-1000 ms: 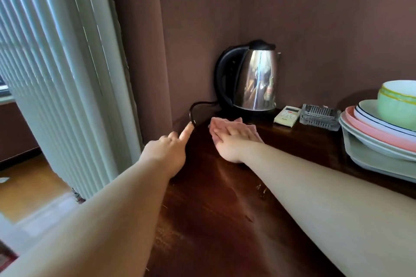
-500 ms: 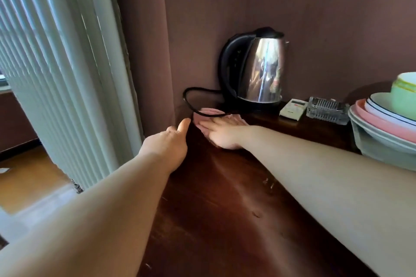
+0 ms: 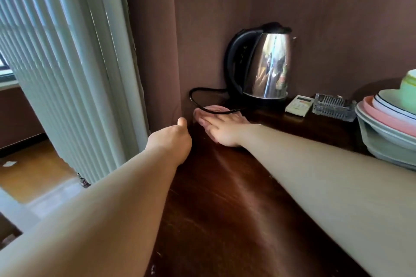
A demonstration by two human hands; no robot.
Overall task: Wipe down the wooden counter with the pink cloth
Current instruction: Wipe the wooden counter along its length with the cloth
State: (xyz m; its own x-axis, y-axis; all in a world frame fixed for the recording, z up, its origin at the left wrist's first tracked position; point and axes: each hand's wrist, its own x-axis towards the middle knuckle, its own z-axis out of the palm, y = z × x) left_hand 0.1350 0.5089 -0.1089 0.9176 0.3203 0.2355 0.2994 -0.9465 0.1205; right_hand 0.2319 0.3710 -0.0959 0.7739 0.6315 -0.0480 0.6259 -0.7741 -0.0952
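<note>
Grip: right hand point(image 3: 221, 129) flat, fingers straight, pressing pink cloth point(image 3: 210, 111); left hand point(image 3: 172, 139) loosely curled, thumb up, holding nothing
Counter: dark wooden counter point(image 3: 225, 209), both forearms over it
Kettle: steel kettle point(image 3: 262, 64) in back corner
Cloth: at counter's back-left corner, kettle cord point(image 3: 198, 102) crossing it
Remote: white remote point(image 3: 299, 103) right of kettle
</note>
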